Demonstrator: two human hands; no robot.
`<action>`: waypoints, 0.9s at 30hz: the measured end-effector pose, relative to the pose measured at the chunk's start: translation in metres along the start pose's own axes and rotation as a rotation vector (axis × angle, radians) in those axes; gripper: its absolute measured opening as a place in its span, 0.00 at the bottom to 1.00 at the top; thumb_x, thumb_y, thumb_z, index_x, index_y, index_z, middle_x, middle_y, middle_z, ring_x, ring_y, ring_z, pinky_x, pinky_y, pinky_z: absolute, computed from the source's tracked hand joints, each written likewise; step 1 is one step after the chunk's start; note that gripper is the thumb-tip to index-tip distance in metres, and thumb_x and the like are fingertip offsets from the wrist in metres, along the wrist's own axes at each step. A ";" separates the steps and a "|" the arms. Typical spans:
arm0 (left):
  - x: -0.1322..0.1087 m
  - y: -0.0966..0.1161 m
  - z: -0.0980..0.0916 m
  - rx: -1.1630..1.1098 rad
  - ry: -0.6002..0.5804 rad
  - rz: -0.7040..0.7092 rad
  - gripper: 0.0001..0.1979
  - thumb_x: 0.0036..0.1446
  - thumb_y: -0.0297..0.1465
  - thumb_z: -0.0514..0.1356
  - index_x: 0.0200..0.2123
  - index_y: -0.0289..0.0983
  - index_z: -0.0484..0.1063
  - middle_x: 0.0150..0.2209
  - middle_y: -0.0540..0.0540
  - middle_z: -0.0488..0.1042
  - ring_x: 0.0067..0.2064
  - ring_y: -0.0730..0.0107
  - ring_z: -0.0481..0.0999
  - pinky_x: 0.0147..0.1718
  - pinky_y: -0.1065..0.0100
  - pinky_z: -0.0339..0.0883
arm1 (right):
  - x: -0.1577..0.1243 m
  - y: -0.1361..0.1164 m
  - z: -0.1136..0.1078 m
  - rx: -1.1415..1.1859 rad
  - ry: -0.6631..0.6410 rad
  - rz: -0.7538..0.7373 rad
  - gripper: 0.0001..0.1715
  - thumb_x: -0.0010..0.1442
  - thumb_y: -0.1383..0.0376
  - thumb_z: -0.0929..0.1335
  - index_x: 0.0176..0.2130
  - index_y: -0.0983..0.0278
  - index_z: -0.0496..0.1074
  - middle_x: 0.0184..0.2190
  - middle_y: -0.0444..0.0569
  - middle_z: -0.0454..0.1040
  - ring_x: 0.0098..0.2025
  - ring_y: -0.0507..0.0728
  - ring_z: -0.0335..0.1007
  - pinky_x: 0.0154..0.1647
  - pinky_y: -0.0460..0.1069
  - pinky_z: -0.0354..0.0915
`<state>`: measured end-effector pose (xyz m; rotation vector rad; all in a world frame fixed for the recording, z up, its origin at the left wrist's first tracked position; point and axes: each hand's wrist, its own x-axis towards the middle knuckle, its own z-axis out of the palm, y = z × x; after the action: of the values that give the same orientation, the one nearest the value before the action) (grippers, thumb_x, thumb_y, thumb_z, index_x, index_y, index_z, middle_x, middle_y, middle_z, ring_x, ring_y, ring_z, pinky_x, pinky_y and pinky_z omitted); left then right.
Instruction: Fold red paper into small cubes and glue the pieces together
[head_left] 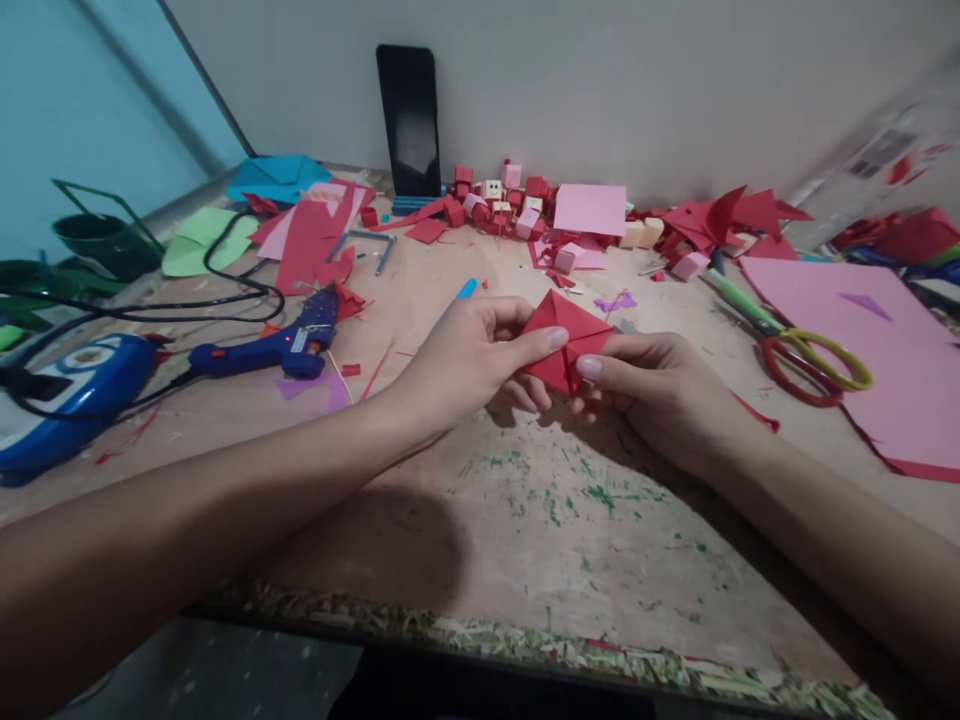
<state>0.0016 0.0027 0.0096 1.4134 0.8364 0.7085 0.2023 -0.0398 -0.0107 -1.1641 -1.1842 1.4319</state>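
A small square of folded red paper [568, 325] is held up over the middle of the table, with crease lines meeting near its centre. My left hand [495, 345] pinches its left side, thumb lying on the front face and fingers behind. On the lower right corner, the thumb of my right hand [645, 375] presses while the fingers support it from beneath. Both hands are closed on the paper. Just behind my left hand a bright blue pointed piece [467, 289] lies on the table.
Left stand a blue glue gun [277, 345], its black cable and a blue-white device [82, 400]. A phone [410, 120] leans on the wall beside small red and pink paper cubes [527, 222]. Scissors [810, 355] and pink sheets [915, 380] lie right. Green scraps dot the table [525, 560].
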 end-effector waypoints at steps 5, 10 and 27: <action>-0.001 -0.001 0.001 0.011 -0.005 -0.016 0.07 0.68 0.32 0.63 0.36 0.36 0.76 0.23 0.49 0.79 0.23 0.74 0.80 0.20 0.78 0.70 | 0.001 0.001 0.000 -0.021 0.038 -0.010 0.14 0.50 0.58 0.84 0.25 0.61 0.83 0.21 0.45 0.79 0.25 0.52 0.74 0.30 0.47 0.69; -0.001 -0.003 0.000 0.043 0.006 0.003 0.08 0.67 0.32 0.64 0.35 0.36 0.77 0.24 0.48 0.80 0.25 0.73 0.80 0.21 0.77 0.71 | 0.001 0.002 -0.001 -0.039 0.059 -0.019 0.15 0.51 0.57 0.84 0.24 0.60 0.82 0.21 0.44 0.79 0.24 0.52 0.73 0.29 0.47 0.68; -0.003 -0.001 -0.002 0.051 -0.034 0.110 0.09 0.61 0.34 0.68 0.33 0.34 0.80 0.28 0.46 0.81 0.27 0.73 0.78 0.24 0.75 0.71 | -0.001 0.002 0.000 -0.071 0.089 -0.029 0.14 0.53 0.57 0.83 0.24 0.59 0.82 0.21 0.44 0.79 0.25 0.52 0.71 0.30 0.49 0.66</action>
<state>-0.0019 0.0013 0.0085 1.5228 0.7596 0.7493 0.2020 -0.0410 -0.0122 -1.2418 -1.1934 1.3127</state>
